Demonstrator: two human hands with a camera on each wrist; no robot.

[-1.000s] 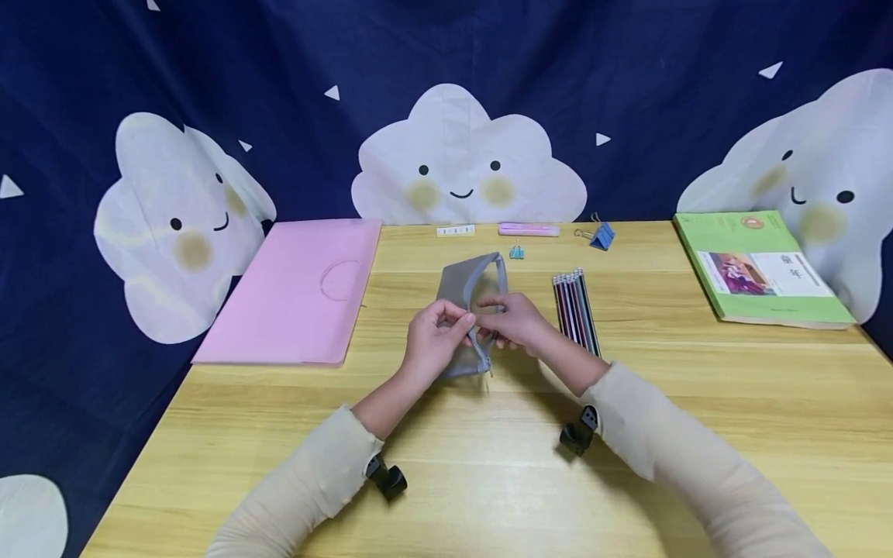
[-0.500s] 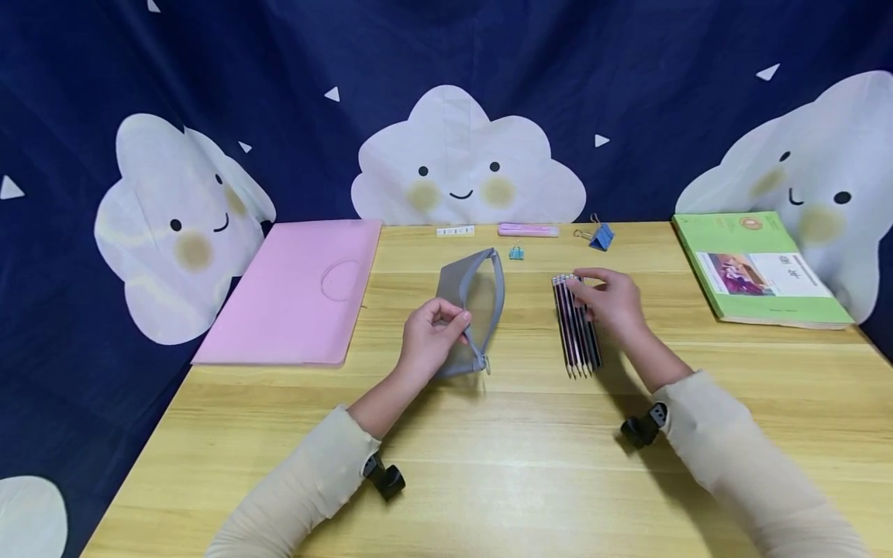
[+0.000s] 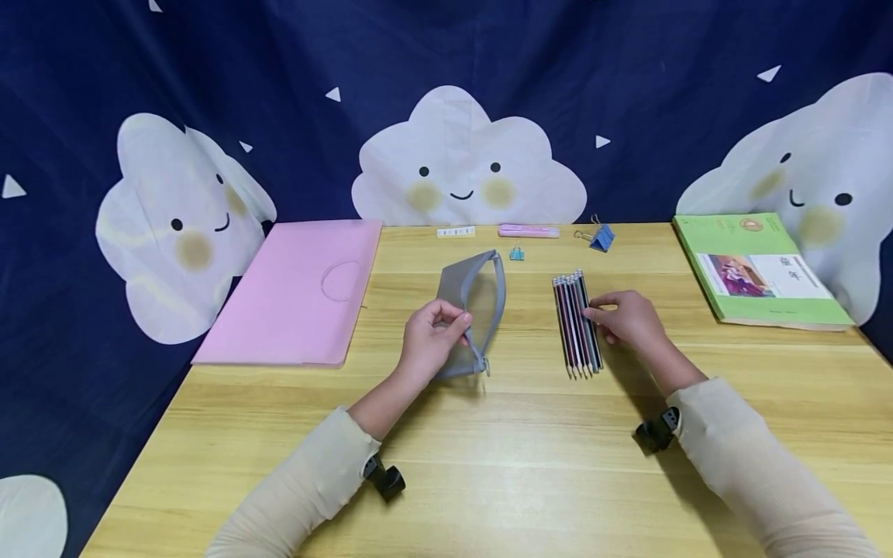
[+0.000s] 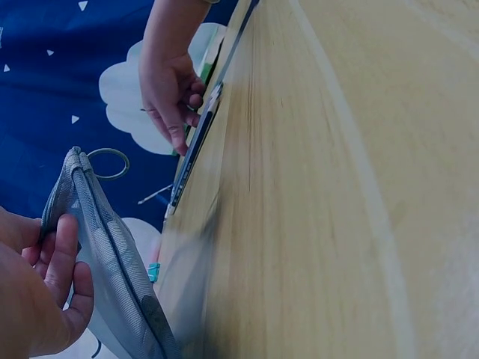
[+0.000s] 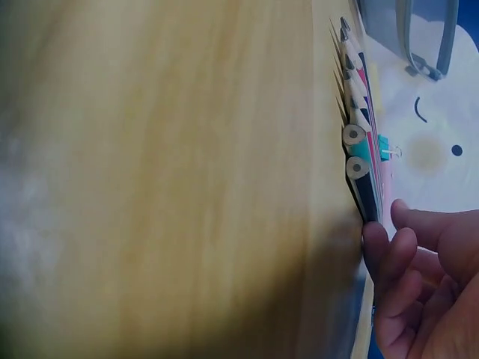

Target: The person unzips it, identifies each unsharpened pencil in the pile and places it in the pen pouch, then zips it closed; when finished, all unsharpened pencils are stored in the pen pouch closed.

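A grey mesh zip pouch [image 3: 456, 283] stands on the table with its zipped mouth spread apart. My left hand [image 3: 434, 335] pinches one edge of that mouth between thumb and fingers. To the right lies a row of several pencils [image 3: 574, 325], most of their sharpened points toward me. My right hand [image 3: 631, 322] is at the row's right side, its thumb and fingertips touching or very near the outermost pencil. In the right wrist view the thumb stands apart from the fingers [image 5: 378, 247], beside a dark pencil [image 5: 365, 196]. Its exact contact is hard to see.
A pink folder [image 3: 293, 294] lies at left, a green book [image 3: 763, 267] at right. Along the back are a white strip [image 3: 456, 231], a pink slim case [image 3: 528, 230], a teal binder clip [image 3: 516, 253] and blue binder clips [image 3: 601, 235].
My right hand left the pouch, went over the pencils' far ends, then slid to the row's right side, nearer me. My left hand keeps its pinch on the pouch, whose mouth now gapes wider.
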